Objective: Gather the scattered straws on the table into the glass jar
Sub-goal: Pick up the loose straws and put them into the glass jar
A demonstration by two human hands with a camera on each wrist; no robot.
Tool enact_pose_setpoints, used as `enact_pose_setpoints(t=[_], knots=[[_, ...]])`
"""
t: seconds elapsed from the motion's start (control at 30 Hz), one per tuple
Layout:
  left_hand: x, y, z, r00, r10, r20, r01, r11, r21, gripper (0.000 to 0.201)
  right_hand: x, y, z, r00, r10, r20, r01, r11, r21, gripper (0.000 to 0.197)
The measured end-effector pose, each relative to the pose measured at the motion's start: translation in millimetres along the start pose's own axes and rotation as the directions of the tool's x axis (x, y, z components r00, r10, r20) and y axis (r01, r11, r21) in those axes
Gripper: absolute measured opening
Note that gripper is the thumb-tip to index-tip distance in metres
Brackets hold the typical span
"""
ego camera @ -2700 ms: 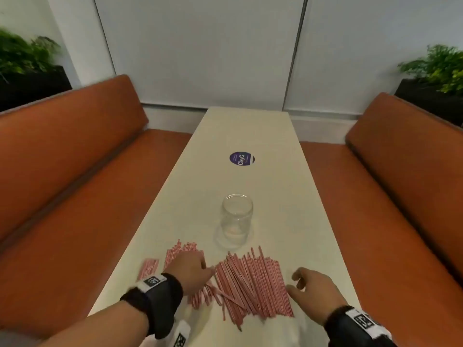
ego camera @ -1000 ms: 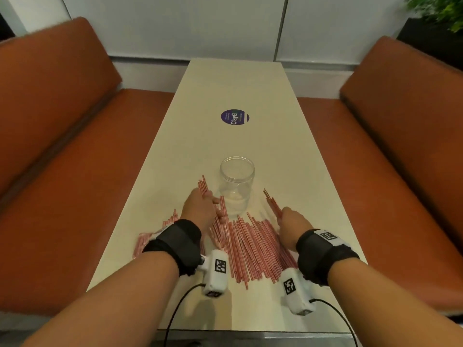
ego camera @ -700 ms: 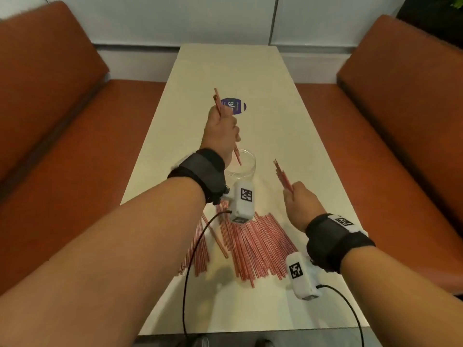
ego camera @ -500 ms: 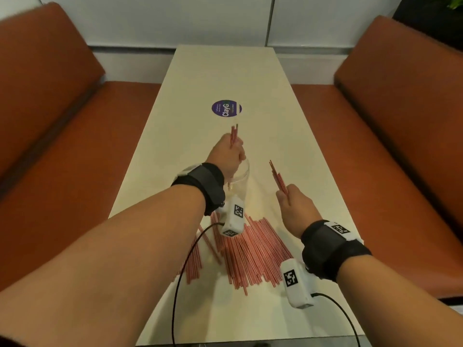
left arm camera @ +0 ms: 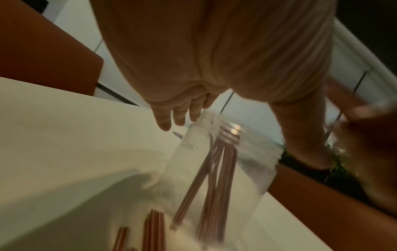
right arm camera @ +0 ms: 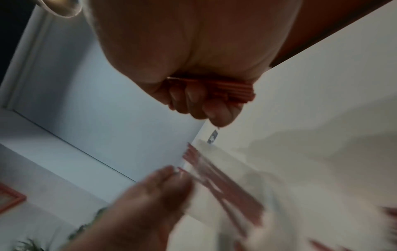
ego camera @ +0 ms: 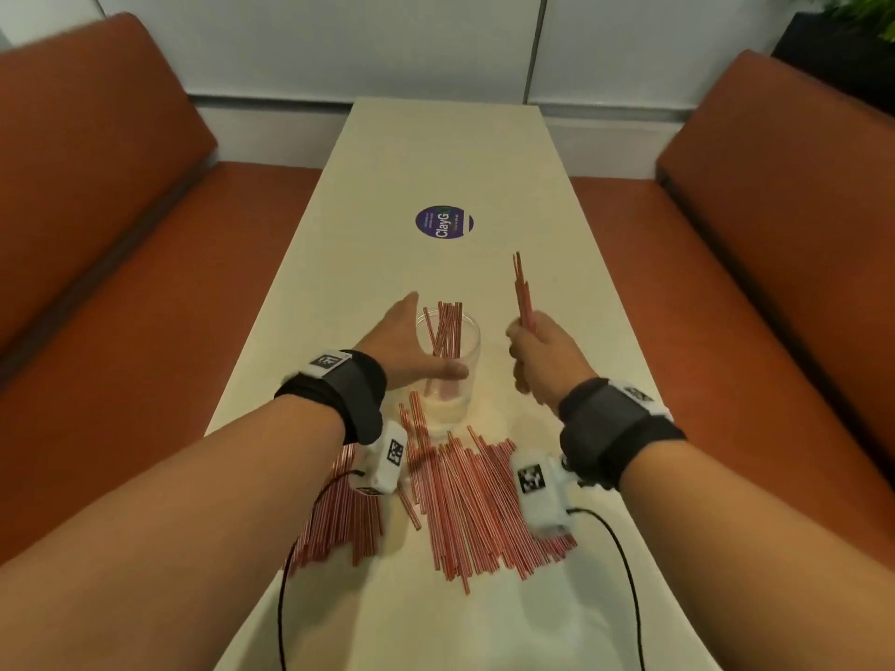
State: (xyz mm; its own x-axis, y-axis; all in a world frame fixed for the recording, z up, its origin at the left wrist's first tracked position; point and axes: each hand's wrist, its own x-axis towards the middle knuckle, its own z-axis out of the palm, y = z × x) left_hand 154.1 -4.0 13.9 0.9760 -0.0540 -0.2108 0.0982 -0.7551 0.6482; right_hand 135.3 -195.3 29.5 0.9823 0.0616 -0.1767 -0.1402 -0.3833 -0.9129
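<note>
The clear glass jar (ego camera: 450, 380) stands upright mid-table with several red-striped straws (ego camera: 448, 329) in it. My left hand (ego camera: 404, 341) is open beside the jar, with its fingers (left arm camera: 171, 117) straight along the jar's left side and its thumb across the front. It holds nothing. My right hand (ego camera: 540, 355) grips a small bundle of straws (ego camera: 522, 293) upright, just right of the jar; the right wrist view shows the fingers curled round the bundle (right arm camera: 227, 90). Many loose straws (ego camera: 474, 506) lie on the table in front of the jar, under my wrists.
The long cream table (ego camera: 436, 152) bears a round purple sticker (ego camera: 444, 222) beyond the jar. Orange benches run along the left (ego camera: 97, 186) and right (ego camera: 775, 210). A second straw heap (ego camera: 339, 520) lies near the left edge. A plant (ego camera: 862, 7) stands at the back right.
My left hand has let its straws go into the jar and opened beside it. My right hand has carried its bundle closer to the jar.
</note>
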Motion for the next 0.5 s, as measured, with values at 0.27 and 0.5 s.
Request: enact_pose_setpoints(t=[0.27, 0.5], knots=[[9, -11, 12, 1.000, -0.009, 0.029, 0.010, 1.000, -0.015, 0.110, 50, -37, 46, 0.990, -0.103, 0.098, 0.052, 0.903, 0.426, 0.022], [9, -17, 8, 0.999, 0.009, 0.047, -0.008, 1.000, -0.021, 0.110, 62, -25, 59, 0.996, -0.035, 0.086, 0.012, 0.967, 0.255, 0.012]])
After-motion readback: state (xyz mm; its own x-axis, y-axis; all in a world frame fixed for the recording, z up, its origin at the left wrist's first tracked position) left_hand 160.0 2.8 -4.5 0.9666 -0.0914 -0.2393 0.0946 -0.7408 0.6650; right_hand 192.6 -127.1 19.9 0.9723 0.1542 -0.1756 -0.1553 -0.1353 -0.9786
